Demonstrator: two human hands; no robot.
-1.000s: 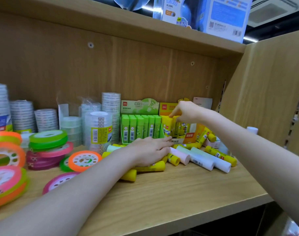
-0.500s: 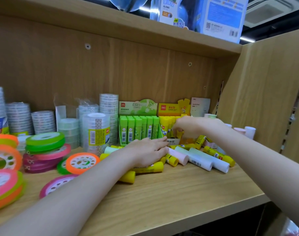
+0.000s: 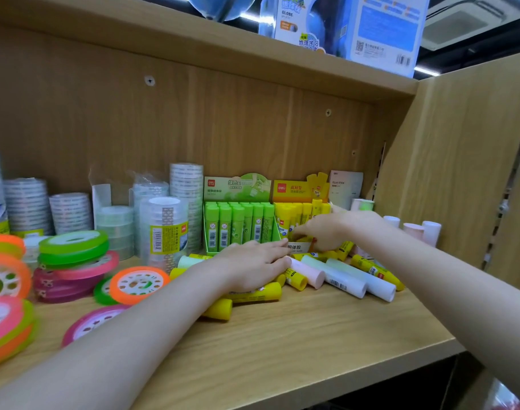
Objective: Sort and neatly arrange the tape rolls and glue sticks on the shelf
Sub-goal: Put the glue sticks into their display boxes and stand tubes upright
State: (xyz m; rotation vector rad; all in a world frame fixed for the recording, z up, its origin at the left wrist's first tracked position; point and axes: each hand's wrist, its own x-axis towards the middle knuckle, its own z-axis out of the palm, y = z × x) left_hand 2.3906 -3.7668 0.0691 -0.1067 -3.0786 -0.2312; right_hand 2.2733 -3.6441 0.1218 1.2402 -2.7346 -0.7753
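Loose yellow glue sticks [image 3: 256,292] and pastel white, pink and green ones [image 3: 344,279] lie jumbled on the wooden shelf [image 3: 282,344]. My left hand [image 3: 253,267] rests flat on the yellow ones with fingers straight. My right hand [image 3: 327,229] is at the front of the yellow glue stick display box [image 3: 291,190], its fingers curled round a yellow stick. A green glue stick box [image 3: 238,223] stands full to its left. Stacks of clear tape [image 3: 164,226] stand further left, with neon tape rolls [image 3: 139,284] lying in front.
Pastel glue sticks [image 3: 430,230] stand upright at the far right, against the shelf's side panel [image 3: 460,173]. More neon rolls [image 3: 74,244] are piled at the left. A globe box [image 3: 341,25] sits on the shelf above.
My right hand came down from the top of the yellow box to its front edge among the loose sticks. My left hand has stayed on the yellow sticks.
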